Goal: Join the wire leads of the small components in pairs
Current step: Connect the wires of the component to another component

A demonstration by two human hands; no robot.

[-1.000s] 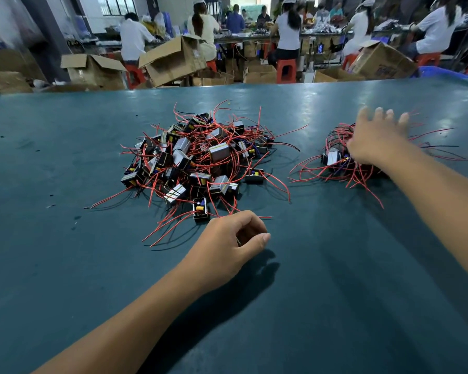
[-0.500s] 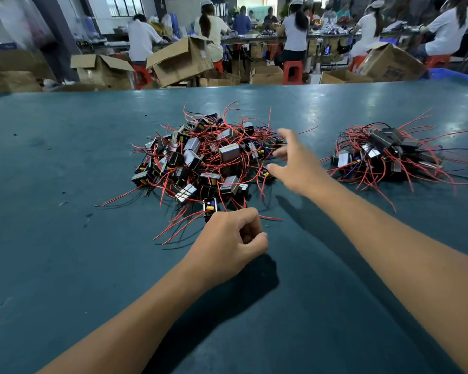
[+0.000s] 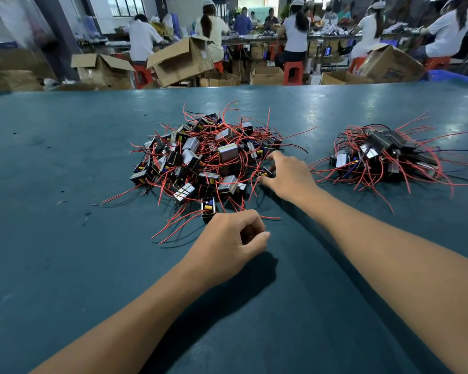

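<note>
Blue print on the cardboard box (image 3: 391,69) is too blurred to read.

A dark teal desk (image 3: 65,265) carries two heaps of small wired parts: a large heap (image 3: 203,160) and, well apart, a smaller heap (image 3: 387,157).

An assembly factory floor: capped workers (image 3: 295,31) on stools at benches among open cardboard boxes (image 3: 180,62).
</note>
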